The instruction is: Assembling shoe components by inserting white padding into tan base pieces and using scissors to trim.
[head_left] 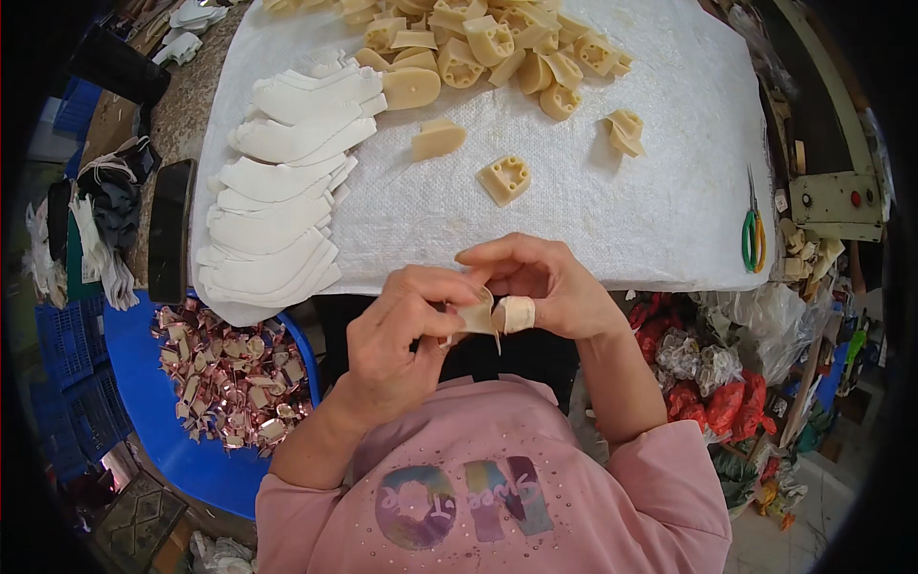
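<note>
Close in front of my chest, just off the table's near edge, I hold a pale beige curved piece (pixel 476 314) that looks like a shoe heel. My left hand (pixel 402 325) is closed, pinching it between thumb and fingers. The fingers of my right hand (pixel 550 287) curl round its other side, and its thumb wears a pale wrap (pixel 517 314). My fingers hide part of the piece. On the table beyond lie a loose beige heel (pixel 505 180), hollow end up, another heel (pixel 438 140) on its side and one more (pixel 624 132) farther right.
A heap of beige heels (pixel 488 43) covers the table's far side. Overlapping white curved cut pieces (pixel 277 210) lie at the left, beside a black phone (pixel 172 230). Scissors (pixel 754 230) lie at the right edge. A blue basin (pixel 191 459) holds shiny pink pieces (pixel 234 378).
</note>
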`<state>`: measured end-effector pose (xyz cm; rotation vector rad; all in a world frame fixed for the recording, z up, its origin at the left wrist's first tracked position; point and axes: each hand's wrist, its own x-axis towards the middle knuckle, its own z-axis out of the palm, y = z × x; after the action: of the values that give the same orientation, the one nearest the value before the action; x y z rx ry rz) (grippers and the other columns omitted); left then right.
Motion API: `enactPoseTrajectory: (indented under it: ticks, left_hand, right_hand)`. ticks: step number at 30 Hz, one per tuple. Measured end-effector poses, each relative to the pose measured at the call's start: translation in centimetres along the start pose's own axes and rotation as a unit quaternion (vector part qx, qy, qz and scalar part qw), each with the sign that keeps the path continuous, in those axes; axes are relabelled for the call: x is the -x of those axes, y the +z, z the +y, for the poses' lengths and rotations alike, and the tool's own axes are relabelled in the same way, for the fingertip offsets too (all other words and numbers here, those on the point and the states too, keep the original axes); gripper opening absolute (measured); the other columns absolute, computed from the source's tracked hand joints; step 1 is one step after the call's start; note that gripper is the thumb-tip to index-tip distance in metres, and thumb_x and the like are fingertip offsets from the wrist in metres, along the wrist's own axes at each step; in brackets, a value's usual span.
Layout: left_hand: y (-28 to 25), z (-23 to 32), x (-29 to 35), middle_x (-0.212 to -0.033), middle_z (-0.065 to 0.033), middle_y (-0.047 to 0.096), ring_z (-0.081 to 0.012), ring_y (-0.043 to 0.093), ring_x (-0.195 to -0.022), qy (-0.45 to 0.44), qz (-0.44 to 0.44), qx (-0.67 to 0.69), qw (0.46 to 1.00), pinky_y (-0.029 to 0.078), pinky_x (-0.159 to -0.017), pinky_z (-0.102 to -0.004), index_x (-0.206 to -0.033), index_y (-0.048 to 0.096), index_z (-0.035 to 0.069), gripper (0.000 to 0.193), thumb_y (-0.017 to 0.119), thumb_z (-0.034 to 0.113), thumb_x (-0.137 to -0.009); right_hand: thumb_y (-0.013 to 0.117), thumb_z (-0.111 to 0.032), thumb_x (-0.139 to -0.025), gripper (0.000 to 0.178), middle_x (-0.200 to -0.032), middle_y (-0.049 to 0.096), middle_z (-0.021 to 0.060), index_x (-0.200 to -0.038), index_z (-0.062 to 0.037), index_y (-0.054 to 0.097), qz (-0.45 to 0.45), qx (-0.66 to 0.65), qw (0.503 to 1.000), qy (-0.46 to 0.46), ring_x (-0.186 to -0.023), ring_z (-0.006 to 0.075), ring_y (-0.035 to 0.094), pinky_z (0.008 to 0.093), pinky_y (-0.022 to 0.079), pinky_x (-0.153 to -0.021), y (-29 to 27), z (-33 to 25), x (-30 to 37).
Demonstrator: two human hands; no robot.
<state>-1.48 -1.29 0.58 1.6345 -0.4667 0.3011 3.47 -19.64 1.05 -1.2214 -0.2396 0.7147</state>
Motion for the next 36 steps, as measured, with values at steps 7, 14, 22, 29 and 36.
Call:
enactPoseTrajectory:
  ticks: [7,14,22,29,36]
  left_hand:
    - [-0.4,-0.2,-0.2,-0.09,-0.0142,0.061,-0.024,0.06,-0.076,0.049,-0.068,-0.103,0.991,0.048,-0.06,-0.0286,-0.074,0.049,0.0,0.021,0.061,-0.016,-0.067]
    - [0.7,0.3,-0.1,-0.094,-0.0146,0.061,-0.0169,0.06,-0.078,-0.156,0.096,0.087,0.979,0.049,-0.068,-0.0251,-0.083,0.056,-0.001,0.011,0.062,-0.009,-0.078]
    - [0.7,-0.3,0.1,-0.099,-0.0129,0.062,-0.0115,0.059,-0.083,-0.217,0.12,0.191,0.95,0.051,-0.073,-0.0242,-0.094,0.058,-0.007,0.014,0.064,-0.001,-0.083]
    - [0.7,-0.3,-0.1,-0.096,-0.0111,0.062,-0.0095,0.058,-0.081,-0.236,0.115,0.191,0.946,0.051,-0.069,-0.0225,-0.093,0.058,-0.006,0.016,0.066,0.003,-0.083]
    - [0.4,0.1,-0.5,-0.109,-0.0129,0.051,-0.0153,0.049,-0.087,-0.118,0.055,-0.106,0.986,0.042,-0.075,-0.0265,-0.088,0.062,0.002,0.016,0.068,0.015,-0.082]
  right_hand:
    - [0.068,-0.005,-0.08,0.033,-0.088,0.061,0.0066,-0.109,0.0006,0.054,-0.012,0.03,0.999,-0.004,-0.078,0.0107,0.059,0.0258,0.05,-0.072,0.4,0.6,-0.6]
    - [0.053,-0.011,-0.091,0.027,-0.082,0.062,0.004,-0.116,-0.0013,0.052,0.107,0.083,0.989,-0.059,-0.07,0.0091,0.058,0.0234,0.049,-0.065,1.8,1.6,-1.3]
    - [0.055,-0.006,-0.086,0.016,-0.097,0.052,0.0105,-0.101,-0.003,0.054,0.073,0.209,0.947,-0.233,-0.094,0.0219,0.049,0.0323,0.042,-0.08,1.9,1.3,-1.1]
    - [0.055,0.001,-0.074,0.017,-0.089,0.05,0.0117,-0.09,-0.0042,0.052,0.096,0.184,0.958,-0.199,-0.085,0.0272,0.046,0.033,0.039,-0.076,2.1,1.3,-1.4]
    - [0.064,-0.005,-0.072,0.019,-0.087,0.05,0.0091,-0.088,-0.005,0.053,0.13,0.37,0.868,-0.306,-0.086,0.0261,0.045,0.0334,0.036,-0.078,1.4,1.3,-1.1]
